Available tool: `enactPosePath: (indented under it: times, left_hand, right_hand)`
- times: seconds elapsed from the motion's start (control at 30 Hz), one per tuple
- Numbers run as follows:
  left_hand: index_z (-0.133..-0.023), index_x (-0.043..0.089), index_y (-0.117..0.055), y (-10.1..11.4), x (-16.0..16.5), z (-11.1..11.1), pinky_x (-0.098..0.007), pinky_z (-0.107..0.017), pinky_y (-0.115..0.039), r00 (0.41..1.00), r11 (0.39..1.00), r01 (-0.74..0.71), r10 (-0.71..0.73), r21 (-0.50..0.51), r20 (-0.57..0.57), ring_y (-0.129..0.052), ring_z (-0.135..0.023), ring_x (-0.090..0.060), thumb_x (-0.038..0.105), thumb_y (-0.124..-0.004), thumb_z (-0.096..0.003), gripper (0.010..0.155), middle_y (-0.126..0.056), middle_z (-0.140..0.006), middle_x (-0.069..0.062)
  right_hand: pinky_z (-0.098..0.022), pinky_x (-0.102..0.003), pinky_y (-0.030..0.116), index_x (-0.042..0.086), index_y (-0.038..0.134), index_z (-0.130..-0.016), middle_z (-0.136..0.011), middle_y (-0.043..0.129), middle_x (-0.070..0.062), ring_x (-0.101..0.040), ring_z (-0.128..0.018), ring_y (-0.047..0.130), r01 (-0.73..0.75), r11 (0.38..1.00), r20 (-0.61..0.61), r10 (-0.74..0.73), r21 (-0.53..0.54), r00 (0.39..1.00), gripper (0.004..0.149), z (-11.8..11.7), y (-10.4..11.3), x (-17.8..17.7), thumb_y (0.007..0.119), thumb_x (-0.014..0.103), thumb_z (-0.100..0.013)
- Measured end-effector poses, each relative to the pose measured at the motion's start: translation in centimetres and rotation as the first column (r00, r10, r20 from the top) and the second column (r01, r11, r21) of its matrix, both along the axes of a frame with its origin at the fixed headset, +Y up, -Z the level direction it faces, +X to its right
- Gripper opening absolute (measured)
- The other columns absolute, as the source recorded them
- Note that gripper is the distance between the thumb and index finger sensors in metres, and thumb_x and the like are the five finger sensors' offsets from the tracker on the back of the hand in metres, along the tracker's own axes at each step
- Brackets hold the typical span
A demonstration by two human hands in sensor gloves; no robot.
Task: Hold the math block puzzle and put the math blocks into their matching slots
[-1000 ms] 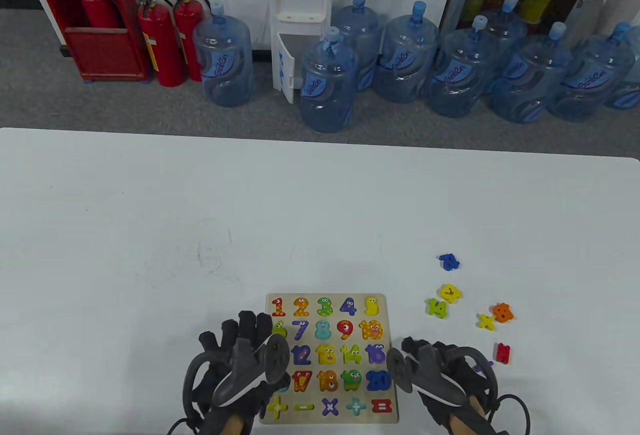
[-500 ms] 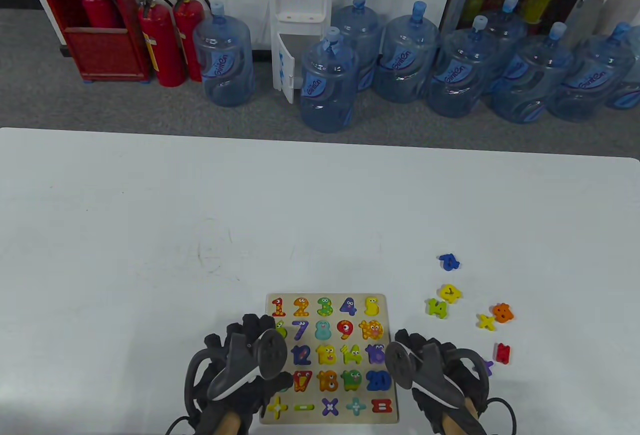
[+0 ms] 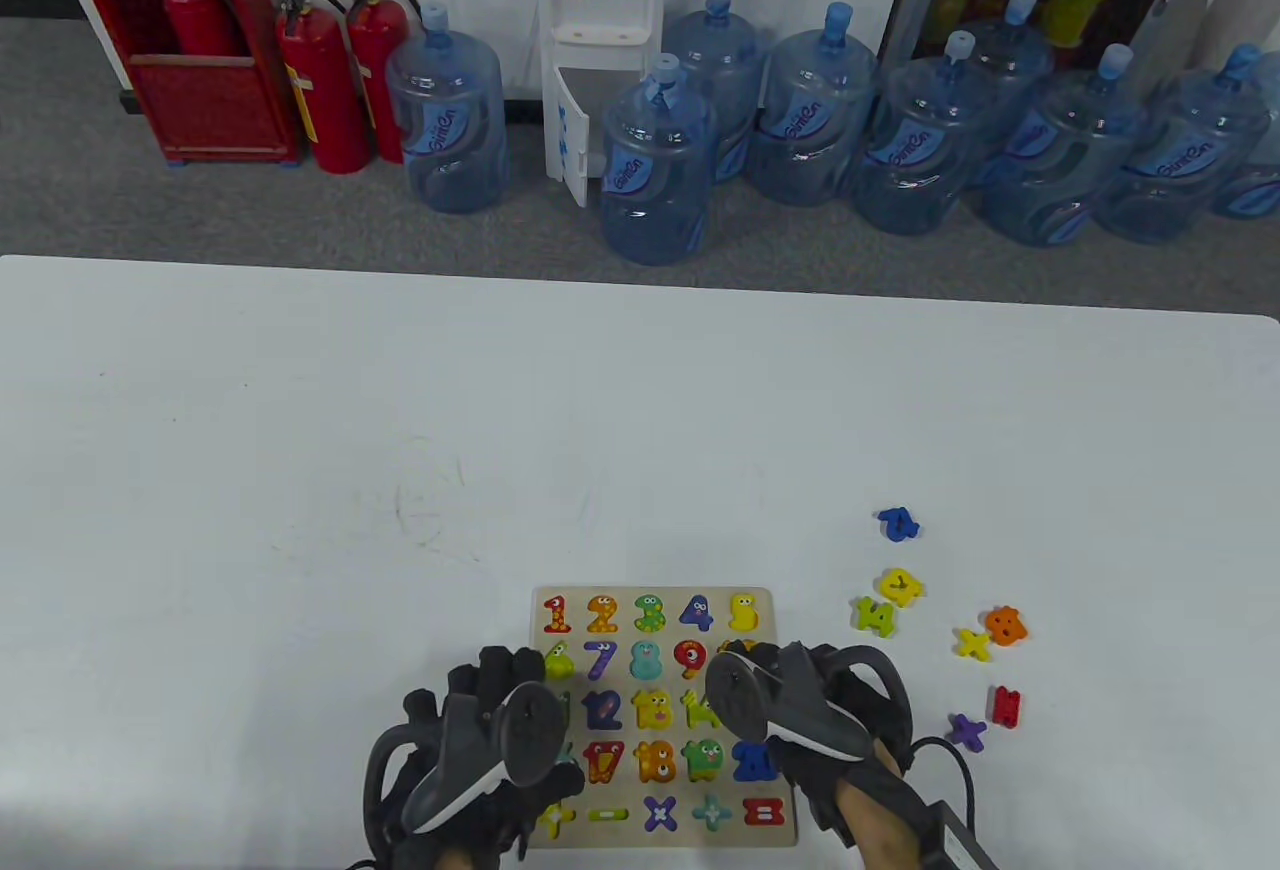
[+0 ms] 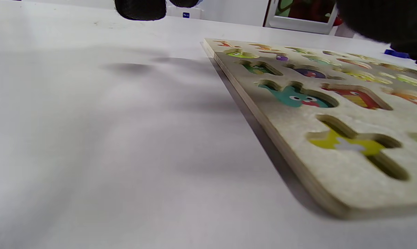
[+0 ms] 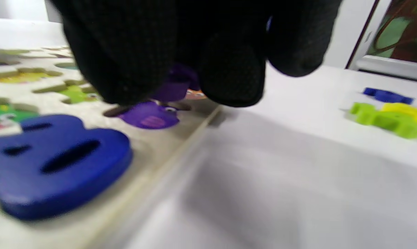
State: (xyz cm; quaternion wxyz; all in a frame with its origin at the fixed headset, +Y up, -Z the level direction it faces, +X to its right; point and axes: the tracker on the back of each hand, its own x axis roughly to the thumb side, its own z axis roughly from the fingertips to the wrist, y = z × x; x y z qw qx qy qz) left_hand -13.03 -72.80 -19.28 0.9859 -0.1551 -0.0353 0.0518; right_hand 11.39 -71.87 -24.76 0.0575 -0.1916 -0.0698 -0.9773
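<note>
The wooden puzzle board (image 3: 672, 594) lies flat near the table's front edge, and most of its slots show coloured numbers and signs. My left hand (image 3: 490, 710) rests at the board's left edge with the fingers spread; the left wrist view shows its fingertips (image 4: 141, 8) above the table beside the board (image 4: 333, 180). My right hand (image 3: 760, 680) is over the board's right columns. In the right wrist view its fingers (image 5: 229, 76) pinch a purple block (image 5: 175, 83) just above a purple slot (image 5: 149, 117). A blue 20 block (image 5: 56, 162) sits in the board.
Loose blocks lie on the table right of the board: a blue one (image 3: 898, 523), a yellow one (image 3: 900, 587), a green 14 (image 3: 874, 616), a yellow cross (image 3: 971, 643), an orange one (image 3: 1006, 624), a red one (image 3: 1005, 706) and a purple cross (image 3: 966, 731).
My right hand has moved left, from beside the board's right edge to over its right columns, uncovering the purple cross on the table. My left hand has barely moved.
</note>
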Motion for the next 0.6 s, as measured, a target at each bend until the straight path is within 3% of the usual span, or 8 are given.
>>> enactPosePath:
  times: [0.27, 0.6]
  left_hand:
    - [-0.106, 0.022, -0.032, -0.2, -0.5, -0.2, -0.076, -0.070, -0.044, 1.000, 1.000, -0.002, 0.002, 0.001, -0.030, -0.047, -0.107, -0.047, 0.063, -0.075, -0.0283, 0.098, -0.031, -0.112, -0.009]
    - [-0.107, 0.023, -0.032, 0.0, -0.4, -0.2, -0.076, -0.071, -0.044, 1.000, 1.000, 0.001, -0.001, -0.007, -0.023, -0.047, -0.107, -0.046, 0.064, -0.075, -0.0283, 0.098, -0.031, -0.112, -0.009]
  right_hand:
    - [-0.054, -0.042, 0.078, 0.023, 0.073, -0.088, -0.086, 0.080, -0.006, -0.020, -0.063, 0.095, -0.078, 0.996, -0.041, 0.076, -0.042, 0.996, 0.066, -1.1, -1.0, -0.7, 0.090, 0.031, -0.024]
    - [-0.053, -0.042, 0.079, 0.023, 0.074, -0.087, -0.086, 0.082, -0.005, -0.020, -0.062, 0.097, -0.176, 0.984, -0.065, 0.178, 0.033, 0.982, 0.067, -0.2, -1.1, -1.6, 0.089, 0.033, -0.022]
